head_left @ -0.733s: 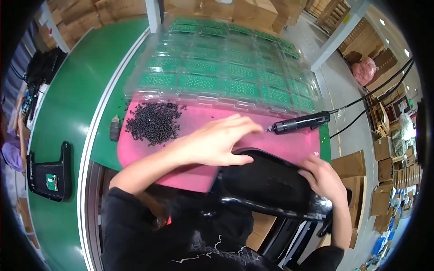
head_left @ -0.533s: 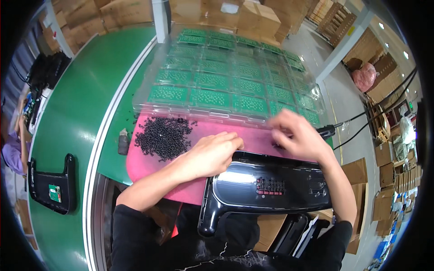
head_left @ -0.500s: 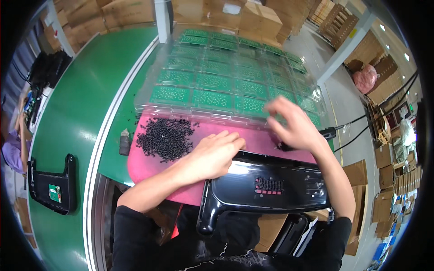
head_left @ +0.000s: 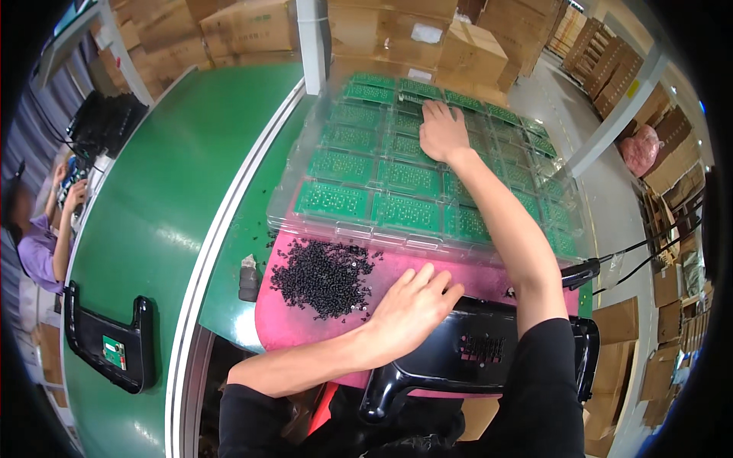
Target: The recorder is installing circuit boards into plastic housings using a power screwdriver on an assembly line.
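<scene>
My left hand (head_left: 412, 309) lies with fingers apart over the upper left edge of a glossy black plastic housing (head_left: 427, 359), which rests on a pink mat (head_left: 305, 328). Far forward, my right hand (head_left: 444, 133) reaches over a clear plastic tray (head_left: 286, 214) holding rows of green circuit boards (head_left: 408, 211). Its fingers are apart and bent down at a board in a far row; no board shows lifted in it. A heap of small black screws (head_left: 321, 278) is left of my left hand. My right forearm covers part of the housing.
On the green surface at left sits another black housing (head_left: 111, 343) with a small green board. A white rail (head_left: 229, 198) runs alongside. A small dark block (head_left: 248, 280) stands beside the mat. A black cable-ended tool (head_left: 580, 273) lies right. Another person (head_left: 50, 244) works far left.
My right hand has moved from beside the housing forward and left over the circuit boards. My left hand stays by the housing's edge. The whole view has shifted.
</scene>
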A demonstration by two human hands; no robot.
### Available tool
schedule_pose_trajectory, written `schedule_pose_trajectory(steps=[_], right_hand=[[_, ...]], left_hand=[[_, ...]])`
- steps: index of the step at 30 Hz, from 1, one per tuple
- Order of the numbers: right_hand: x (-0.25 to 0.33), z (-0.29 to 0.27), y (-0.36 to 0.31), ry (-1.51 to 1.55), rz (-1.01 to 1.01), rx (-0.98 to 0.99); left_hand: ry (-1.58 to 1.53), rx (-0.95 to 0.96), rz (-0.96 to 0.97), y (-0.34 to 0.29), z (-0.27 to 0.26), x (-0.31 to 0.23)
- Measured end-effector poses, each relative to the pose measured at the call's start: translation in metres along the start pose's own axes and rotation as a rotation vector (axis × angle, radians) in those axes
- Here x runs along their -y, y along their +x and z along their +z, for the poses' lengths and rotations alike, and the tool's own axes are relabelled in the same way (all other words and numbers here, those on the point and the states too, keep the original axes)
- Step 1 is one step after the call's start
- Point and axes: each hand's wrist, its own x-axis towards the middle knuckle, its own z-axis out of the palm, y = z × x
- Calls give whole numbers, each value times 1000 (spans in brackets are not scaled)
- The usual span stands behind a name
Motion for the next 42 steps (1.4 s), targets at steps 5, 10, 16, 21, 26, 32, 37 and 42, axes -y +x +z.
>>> schedule_pose_trajectory(steps=[5,10,16,21,26,32,37,42], right_hand=[[-8,-73,-38,172,-204,-340],[9,-167,-144,714,-197,-276],[15,-221,-246,898,-233,-131],[3,-234,-292,657,-2,-126],[11,-233,-338,1023,340,34],[18,-234,-374,1255,407,302],[12,-220,-388,1097,363,409],[-10,-187,-379,944,126,209]], left_hand=[[-35,-7,-38,0,-5,1],[17,-568,55,14,-51,16],[157,-494,217,7,-48,6],[-11,-411,347,-1,-42,-4],[-88,-207,347,-5,-33,-8],[-229,74,355,-13,-16,-11],[-274,201,297,-16,-11,-16],[-353,306,139,-9,-9,-16]])
